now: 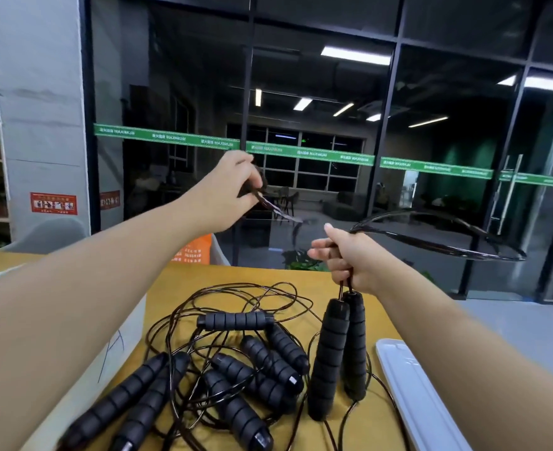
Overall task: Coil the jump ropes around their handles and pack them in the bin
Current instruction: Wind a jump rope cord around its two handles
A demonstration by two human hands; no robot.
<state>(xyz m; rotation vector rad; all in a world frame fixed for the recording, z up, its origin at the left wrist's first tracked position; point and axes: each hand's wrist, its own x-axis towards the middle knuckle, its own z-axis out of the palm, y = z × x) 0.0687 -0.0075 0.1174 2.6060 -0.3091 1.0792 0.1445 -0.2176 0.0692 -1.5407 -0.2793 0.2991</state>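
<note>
Up above the surface (301,278), the right hand (353,255) grips a rope (431,236) whose two handles (337,356) dangle at six o'clock. The left hand (233,190), at ten o'clock from it, pinches the rope's other bend. More jump ropes (236,353) lie tangled below.

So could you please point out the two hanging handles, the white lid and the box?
hanging handles (330,359), head view, foam middle of the nearer handle.
white lid (413,395), head view, its flat top.
box (119,346), head view, its white side wall.
</note>
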